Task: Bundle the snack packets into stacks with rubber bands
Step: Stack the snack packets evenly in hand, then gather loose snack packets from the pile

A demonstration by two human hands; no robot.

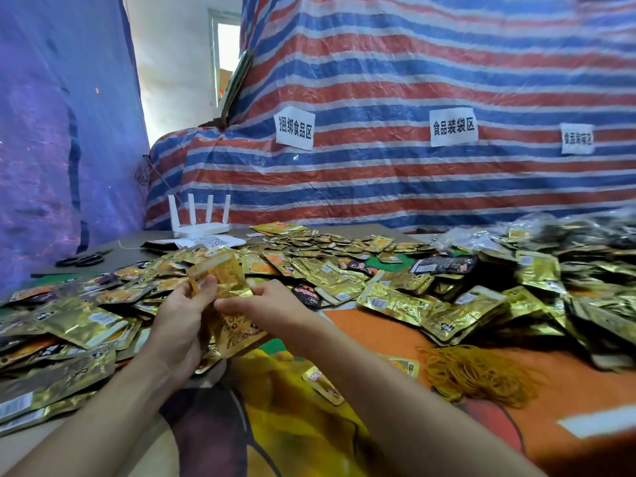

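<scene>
My left hand grips a small stack of gold snack packets, held upright above the table. My right hand pinches the stack's lower right edge, thumb and fingers curled on the foil. Several loose gold packets cover the table on all sides. A heap of yellow-brown rubber bands lies on the orange cloth to the right of my right forearm.
A white router with upright antennas stands at the back left, beside black scissors. A striped tarp with paper labels walls off the back. Dark packets lie among the gold ones. A thick pile of packets rises at right.
</scene>
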